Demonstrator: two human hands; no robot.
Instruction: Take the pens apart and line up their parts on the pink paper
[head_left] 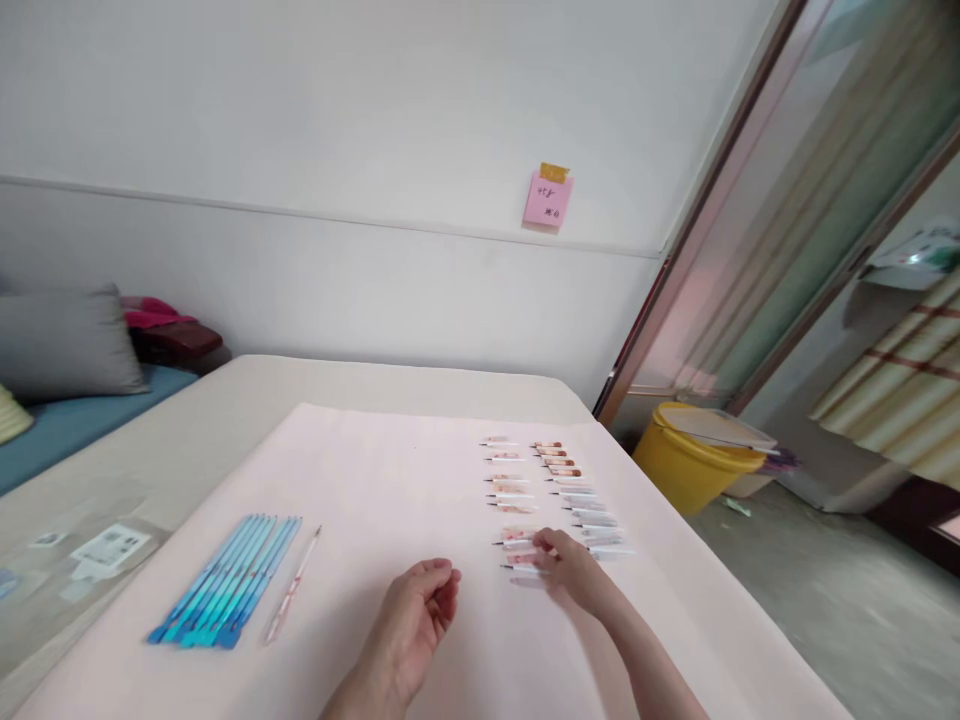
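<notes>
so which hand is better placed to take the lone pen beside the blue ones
Probably the left hand: it's nearer the lone pen and looks empty, while the right hand is at the pen rows.

On the pink sticky note [548, 203] fixed to the wall [337, 120], "45" is handwritten, followed by a mark that may be read as 8 or g; the lower line cannot be made out. On the white label [111, 547] at the left, the print is too small to be read.

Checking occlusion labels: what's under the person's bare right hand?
Two slim white dark-tipped pens, lying on a smooth pale-pink sheet, lead up to the right hand; anything directly beneath it is covered and can't be seen.
</notes>
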